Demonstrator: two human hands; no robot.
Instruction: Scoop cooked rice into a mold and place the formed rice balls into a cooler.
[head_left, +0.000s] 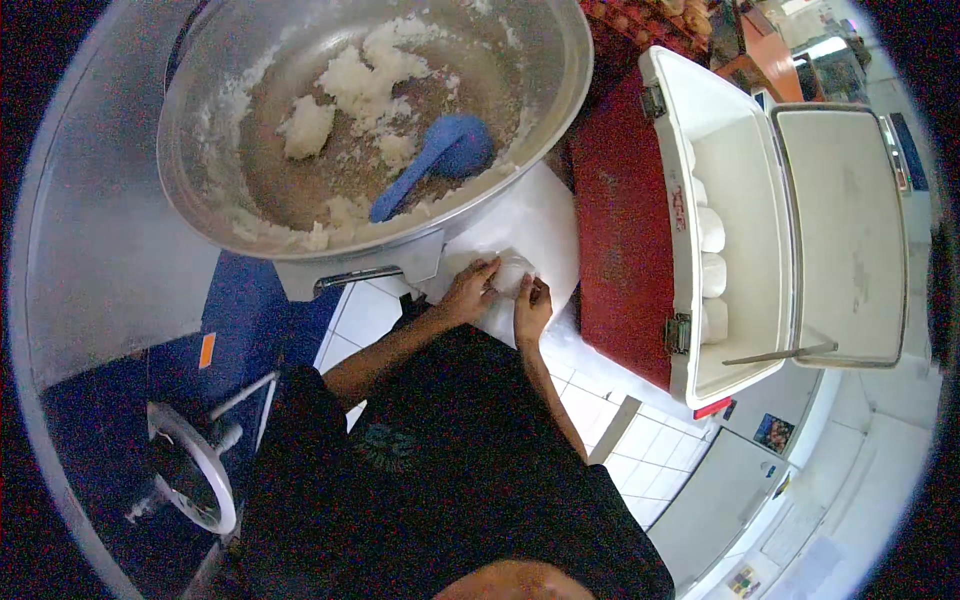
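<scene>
My left hand (471, 291) and my right hand (533, 306) pinch opposite sides of a small clear plastic bag (514, 270), fingertips near its top. Whether anything is inside it, I cannot tell. A white plastic sheet or large bag (551, 214) lies under and behind my hands. Just beyond stands a wide metal bowl (187, 161) with clumps of a white, dough-like mass (375, 75) inside and smears on its wall. A blue plastic scoop (459, 142) rests in the bowl, its handle pointing towards me.
An open red-and-white cooler (622, 262) stands at the right, its white lid (840, 232) swung outward. Several white packets (714, 274) line its near wall inside. At the left is a blue machine (251, 307) with a metal handwheel (202, 480). White floor tiles (652, 450) show below.
</scene>
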